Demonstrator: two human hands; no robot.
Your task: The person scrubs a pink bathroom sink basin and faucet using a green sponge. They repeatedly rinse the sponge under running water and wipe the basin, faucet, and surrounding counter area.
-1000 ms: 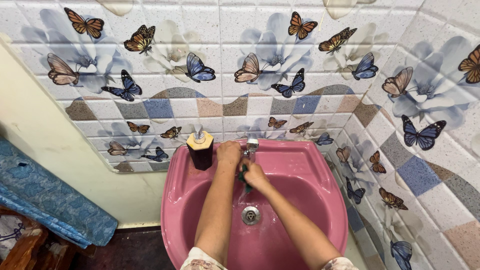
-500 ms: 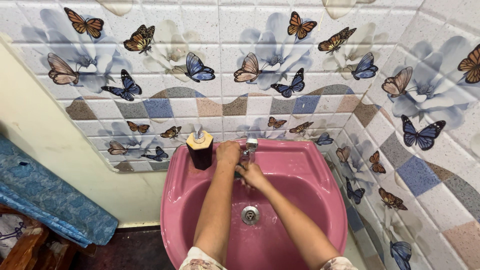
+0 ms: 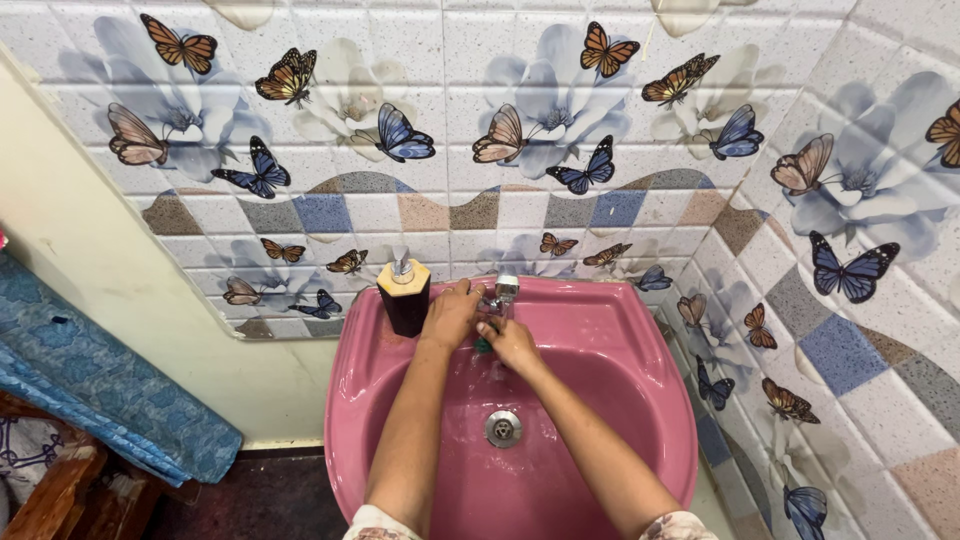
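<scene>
Head view: your left hand [image 3: 452,312] rests curled at the base of the metal tap [image 3: 503,292] on the back rim of the pink basin [image 3: 640,400], apparently steadying there; whether it grips anything, you cannot tell. Your right hand [image 3: 510,342] closes around a small green scrubber [image 3: 483,346] just below the spout. A dark soap dispenser [image 3: 404,294] stands on the rim beside the left hand, within easy reach.
</scene>
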